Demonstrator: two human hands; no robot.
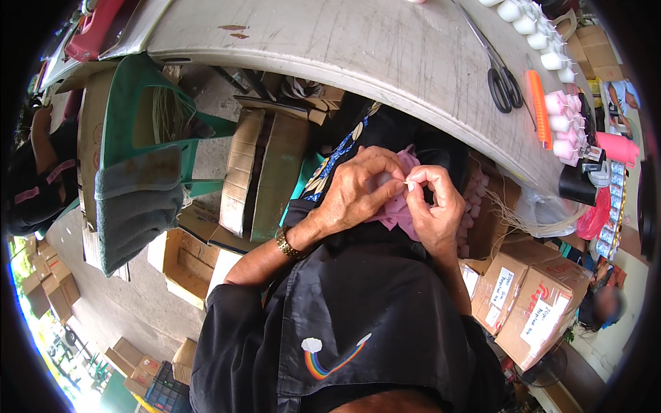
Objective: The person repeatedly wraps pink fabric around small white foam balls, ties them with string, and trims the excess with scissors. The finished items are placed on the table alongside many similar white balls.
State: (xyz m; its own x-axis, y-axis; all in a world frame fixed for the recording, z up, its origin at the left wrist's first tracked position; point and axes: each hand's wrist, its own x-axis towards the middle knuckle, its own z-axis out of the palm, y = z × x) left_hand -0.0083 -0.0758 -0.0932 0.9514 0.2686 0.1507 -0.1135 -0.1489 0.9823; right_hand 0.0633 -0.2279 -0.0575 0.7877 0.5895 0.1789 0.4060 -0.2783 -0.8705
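Note:
Over my lap, close to the table's near edge, my left hand [363,187] and my right hand [436,210] meet with fingertips almost touching. Thumb and forefinger of each are pinched together. Between them shows a tiny whitish bit [409,186], too small to name. A crumpled pink cloth [395,215] lies on my lap beneath and behind the fingers. My left wrist wears a gold-coloured watch [286,243]. Just right of my right hand, several small pinkish pieces [472,196] sit beside an open carton, partly hidden.
On the white table [330,41] lie black-handled scissors [505,89] and an orange utility knife [539,109], beside rows of small white cylinders [525,25]. Pale strings [527,221] hang above cardboard boxes [527,296] at right. A green chair [124,103] with a grey towel [138,220] stands left.

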